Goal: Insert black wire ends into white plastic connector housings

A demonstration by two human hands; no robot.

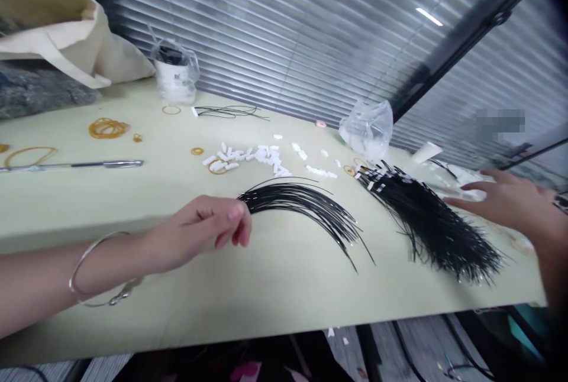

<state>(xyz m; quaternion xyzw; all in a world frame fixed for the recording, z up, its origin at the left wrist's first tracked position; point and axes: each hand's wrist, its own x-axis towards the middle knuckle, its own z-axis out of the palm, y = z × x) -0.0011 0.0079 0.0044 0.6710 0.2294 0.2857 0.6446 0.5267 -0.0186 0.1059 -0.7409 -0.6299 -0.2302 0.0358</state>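
Observation:
My left hand (pixel 215 225) reaches in from the left, its fingers curled and the thumb pressed against them. Just beyond the thumb, a loose bundle of thin black wires (pixel 297 201) fans out to the right. Part of its near end is hidden behind the hand, and I cannot make out what the fingers hold. At the far right my right hand (pixel 510 201) is open with fingers apart, near some white pieces (pixel 473 184). Beside it lies a thick pile of black wires (pixel 430 222) with small white connectors (pixel 377 178) on their upper ends.
Loose white connectors (pixel 266 156) lie mid-table. Rubber bands (pixel 107 128) and a metal rod-like tool (pixel 106 164) are on the left. Behind stand a cloth bag (pixel 84 33), a bagged white cup (pixel 175 80) and a clear plastic bag (pixel 368 128). Blinds (pixel 266 27) border the table.

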